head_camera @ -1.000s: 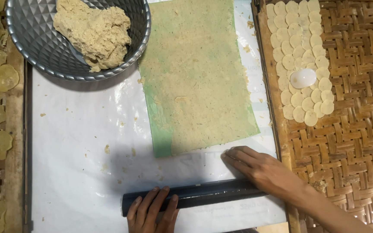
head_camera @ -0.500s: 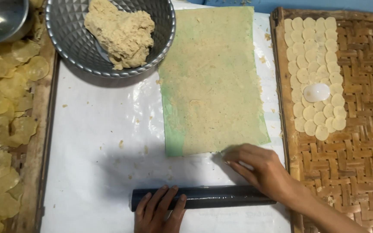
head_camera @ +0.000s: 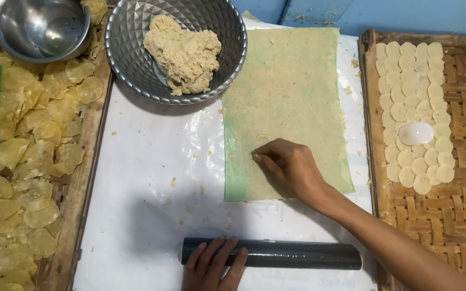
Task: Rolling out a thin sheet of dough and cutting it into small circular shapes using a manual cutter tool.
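Dough sheet [head_camera: 289,102]: a thin, pale, rolled-out rectangle lying flat on the white plastic sheet [head_camera: 146,178], with a green tint showing along its left edge and near corner.
Right hand [head_camera: 292,168]: rests on the near part of the dough sheet, fingers [head_camera: 262,157] bent and pressed onto it close to the left edge; they clasp nothing that can be seen.
Left hand [head_camera: 211,264]: fingers spread flat, lying loose on top of the dark rolling pin [head_camera: 276,254], not curled round it.
Rolling pin: lies crosswise, nearer than the right fingers and apart from the sheet's near edge.
Open room: bare white plastic left of the right fingers, between sheet, pin and wooden frame [head_camera: 84,178].
Patterned metal bowl [head_camera: 176,48]: beyond and left of the fingers, holding a dough lump [head_camera: 184,51]; its rim just meets the sheet's far left corner.
Woven tray [head_camera: 459,178]: right of the fingers, carrying rows of small dough rounds [head_camera: 413,102] and a white round cutter [head_camera: 415,133].
Far left: dried yellow chips [head_camera: 28,161] and a plain steel bowl [head_camera: 41,27].
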